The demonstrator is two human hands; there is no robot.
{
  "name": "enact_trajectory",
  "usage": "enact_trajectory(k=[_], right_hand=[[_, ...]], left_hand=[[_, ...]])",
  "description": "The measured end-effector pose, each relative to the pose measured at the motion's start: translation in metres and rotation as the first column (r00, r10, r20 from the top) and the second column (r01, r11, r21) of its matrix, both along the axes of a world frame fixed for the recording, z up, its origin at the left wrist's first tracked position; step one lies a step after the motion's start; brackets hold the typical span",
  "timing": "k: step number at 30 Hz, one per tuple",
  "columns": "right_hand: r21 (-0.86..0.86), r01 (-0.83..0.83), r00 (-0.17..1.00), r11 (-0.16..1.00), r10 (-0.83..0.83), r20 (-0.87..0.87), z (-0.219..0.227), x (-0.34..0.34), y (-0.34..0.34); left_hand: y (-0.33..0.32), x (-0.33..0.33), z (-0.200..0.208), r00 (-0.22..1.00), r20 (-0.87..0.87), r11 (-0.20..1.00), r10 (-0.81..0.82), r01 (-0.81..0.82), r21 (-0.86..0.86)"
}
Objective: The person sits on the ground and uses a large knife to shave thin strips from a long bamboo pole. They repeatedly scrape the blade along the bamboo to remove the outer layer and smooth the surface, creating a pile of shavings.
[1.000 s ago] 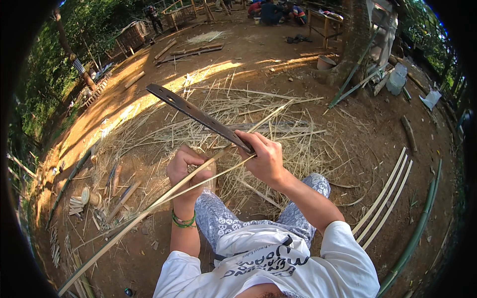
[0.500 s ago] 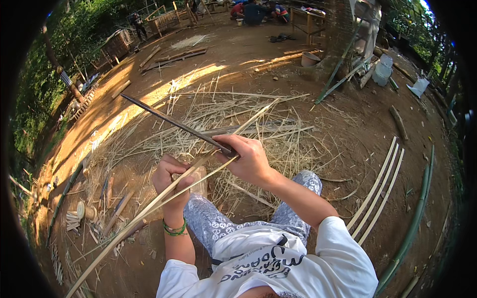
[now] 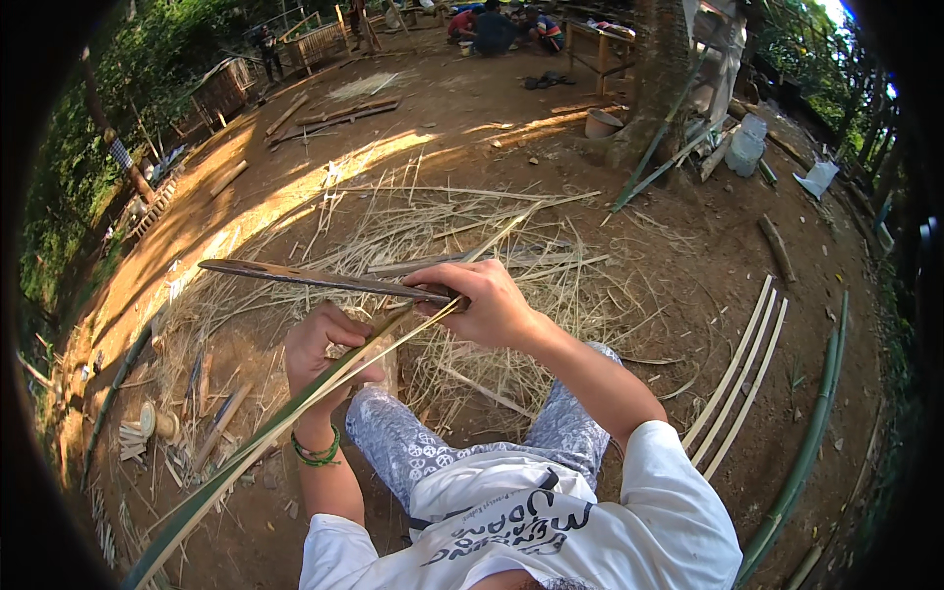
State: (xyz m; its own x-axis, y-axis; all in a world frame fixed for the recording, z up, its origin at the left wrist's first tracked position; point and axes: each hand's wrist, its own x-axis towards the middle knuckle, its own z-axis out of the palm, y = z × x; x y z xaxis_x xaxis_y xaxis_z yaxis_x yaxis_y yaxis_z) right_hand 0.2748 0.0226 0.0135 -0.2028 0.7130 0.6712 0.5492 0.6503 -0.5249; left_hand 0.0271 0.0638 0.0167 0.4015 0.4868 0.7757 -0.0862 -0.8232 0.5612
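In front of my lap I hold a long, partly split bamboo strip (image 3: 239, 459), green on one face and pale on the other. It runs from the lower left up past my right hand. My left hand (image 3: 317, 352), with a green band at the wrist, is closed around it. My right hand (image 3: 489, 310) grips a long dark-bladed knife (image 3: 305, 278) at its handle end, where the strip also passes through the fingers. The blade points left across the strip, above my left hand. The handle is mostly hidden by my fingers.
Pale bamboo shavings (image 3: 551, 295) cover the ground ahead. Three pale strips (image 3: 737, 379) and green bamboo poles (image 3: 808, 442) lie at right. Bamboo pieces (image 3: 157, 423) lie at left. A tree trunk (image 3: 657, 88), a bucket (image 3: 602, 124) and seated people (image 3: 497, 31) are farther off.
The knife's blade has swung so its tip is lower and farther left, with its flat side showing more. The bamboo strip has turned, showing its green face. Both hands keep their hold.
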Motion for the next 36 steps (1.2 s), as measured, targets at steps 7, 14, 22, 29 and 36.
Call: enact_trajectory(k=[7, 14, 22, 29, 36], right_hand=[[0.128, 0.121, 0.989, 0.984, -0.108, -0.100, -0.007, -0.011, 0.005], [0.059, 0.124, 0.984, 0.990, -0.115, -0.137, -0.004, -0.013, 0.001], [-0.178, 0.022, 0.953, 0.984, -0.074, -0.292, -0.012, -0.014, -0.027], [-0.354, 0.305, 0.789, 0.884, -0.443, -0.426, -0.055, 0.050, -0.021], [-0.110, 0.899, 0.434, 0.424, -0.896, 0.095, -0.092, 0.162, -0.027]], left_hand=[[0.000, 0.006, 0.012, 0.991, -0.016, 0.990, 0.136, -0.135, 0.044], [0.005, 0.007, 0.006, 0.979, 0.032, 0.976, 0.202, -0.204, 0.078], [0.040, -0.019, -0.009, 0.933, 0.204, 0.954, 0.298, -0.282, -0.104], [0.045, -0.040, -0.024, 0.878, 0.168, 0.894, 0.448, -0.433, -0.117], [0.030, -0.026, -0.030, 0.790, 0.174, 0.803, 0.588, -0.545, -0.241]])
